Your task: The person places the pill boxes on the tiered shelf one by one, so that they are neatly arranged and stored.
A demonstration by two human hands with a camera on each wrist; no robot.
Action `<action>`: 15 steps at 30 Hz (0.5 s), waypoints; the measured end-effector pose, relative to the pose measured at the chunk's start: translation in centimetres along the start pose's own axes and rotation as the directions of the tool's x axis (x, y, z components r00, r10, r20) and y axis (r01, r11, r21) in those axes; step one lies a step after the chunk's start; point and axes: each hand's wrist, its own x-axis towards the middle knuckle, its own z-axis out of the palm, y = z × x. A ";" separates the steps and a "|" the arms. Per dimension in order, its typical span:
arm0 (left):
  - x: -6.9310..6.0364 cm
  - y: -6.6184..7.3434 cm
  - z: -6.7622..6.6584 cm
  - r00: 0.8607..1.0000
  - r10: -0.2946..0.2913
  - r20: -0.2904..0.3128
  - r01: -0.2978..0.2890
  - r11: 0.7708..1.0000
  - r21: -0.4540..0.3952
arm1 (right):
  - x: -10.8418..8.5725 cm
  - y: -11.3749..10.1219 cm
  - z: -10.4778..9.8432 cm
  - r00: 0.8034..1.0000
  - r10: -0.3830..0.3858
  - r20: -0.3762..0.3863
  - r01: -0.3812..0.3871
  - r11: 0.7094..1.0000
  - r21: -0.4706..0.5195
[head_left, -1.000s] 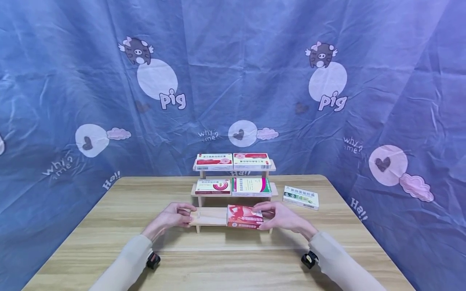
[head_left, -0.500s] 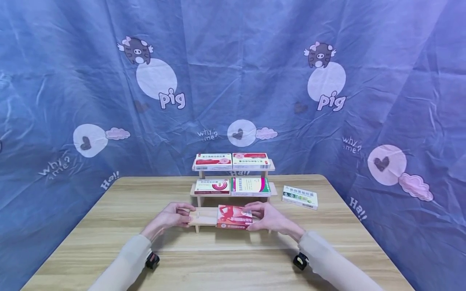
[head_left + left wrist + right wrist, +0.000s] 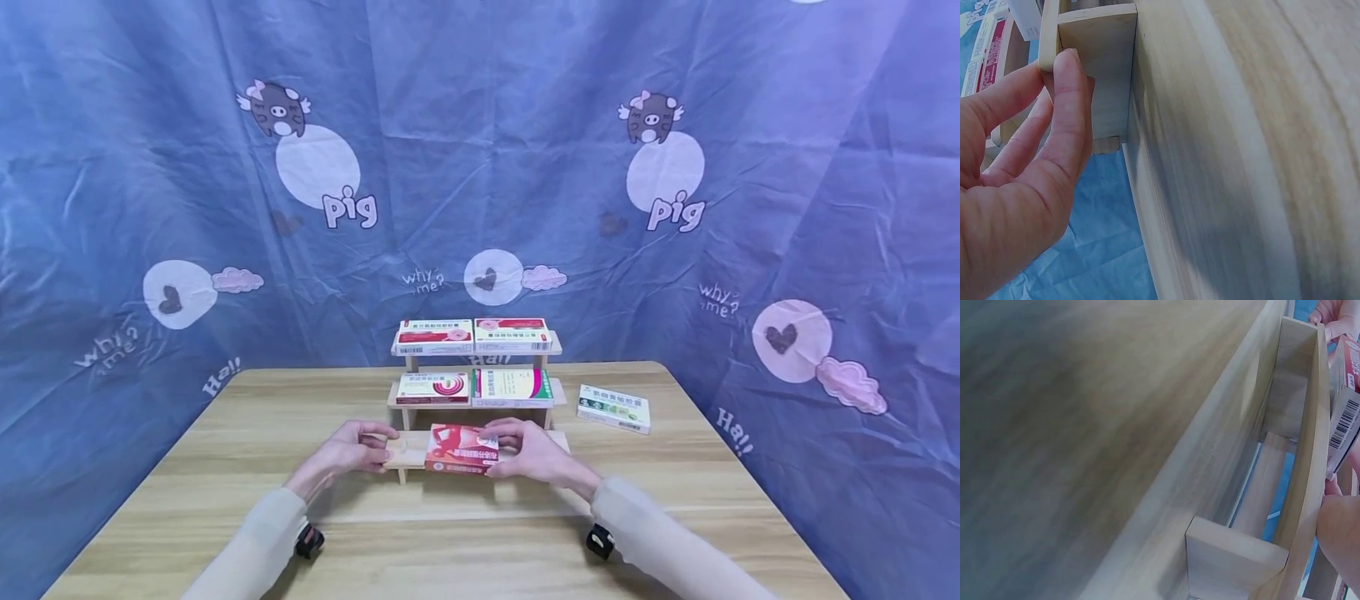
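A three-tier wooden stand (image 3: 406, 451) is in the middle of the head view. My left hand (image 3: 347, 456) pinches the left end of its lowest shelf, thumb and fingers on the board's edge in the left wrist view. On that same shelf lies a red medicine box (image 3: 459, 450), its right end held between the thumb and fingers of my right hand (image 3: 536, 456). Bare wood shows on the shelf to the left of the box. Only the box's barcode end and part of its red face appear in the right wrist view.
Two medicine boxes lie on the top shelf, among them a red-and-white box (image 3: 435, 336). The middle shelf bears a white box with red rings (image 3: 433, 388) and a green-edged box (image 3: 512, 387). A white-and-green box (image 3: 613, 408) lies on the table (image 3: 420, 554), right of the stand.
My right hand has slid the red medicine box leftward along the lowest shelf. The left hand keeps its hold on the shelf end. The head view has shifted slightly.
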 end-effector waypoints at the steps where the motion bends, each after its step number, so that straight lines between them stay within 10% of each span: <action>1: -0.1 -0.1 0.0 1.000 -0.006 0.000 0.006 1.000 0.000 | 0.1 -0.1 0.2 1.000 0.003 0.003 -0.003 1.000 -0.011; 15: -0.3 -0.1 -0.2 1.000 0.007 0.023 -0.006 0.999 -0.034 | 1.2 -1.0 1.4 1.000 0.000 0.028 0.002 0.998 -0.067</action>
